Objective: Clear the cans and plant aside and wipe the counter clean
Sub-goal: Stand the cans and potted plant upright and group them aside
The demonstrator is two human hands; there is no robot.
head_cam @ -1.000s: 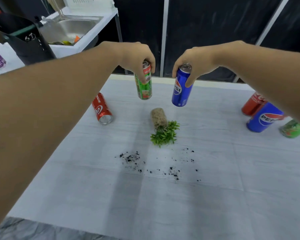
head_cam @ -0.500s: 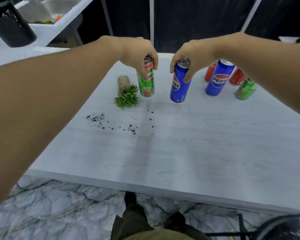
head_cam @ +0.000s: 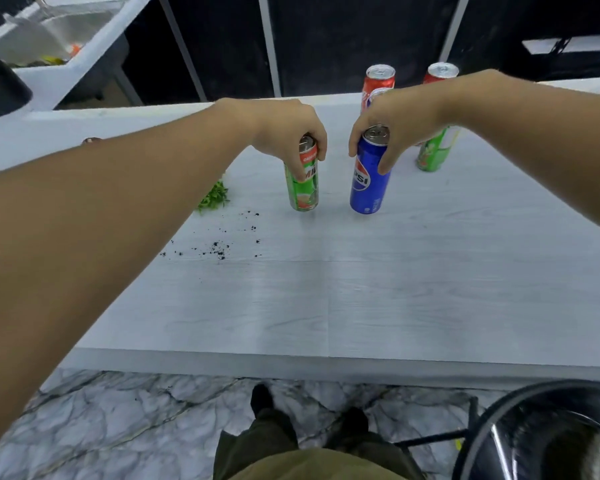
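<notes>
My left hand (head_cam: 288,128) grips the top of a green can (head_cam: 302,188) held upright over the pale counter (head_cam: 326,299). Beside it, my right hand (head_cam: 395,121) grips the top of a blue Pepsi can (head_cam: 368,183), also upright. Whether either can touches the counter I cannot tell. Behind my right hand stand two red cans (head_cam: 378,79) (head_cam: 442,71) and a green can (head_cam: 433,152). The plant (head_cam: 215,197) lies at the left, mostly hidden by my left forearm. Dark soil crumbs (head_cam: 219,245) are scattered on the counter in front of it.
A white sink unit (head_cam: 59,32) stands at the far left with a black object (head_cam: 0,88) beside it. A round black stool (head_cam: 548,434) is at the bottom right below the counter's near edge. My feet are on marble floor (head_cam: 118,410).
The view has swung right and pulled back from the counter. Both hands carried their cans rightward, close to the upright group of cans. The plant now sits at the left, partly behind my forearm.
</notes>
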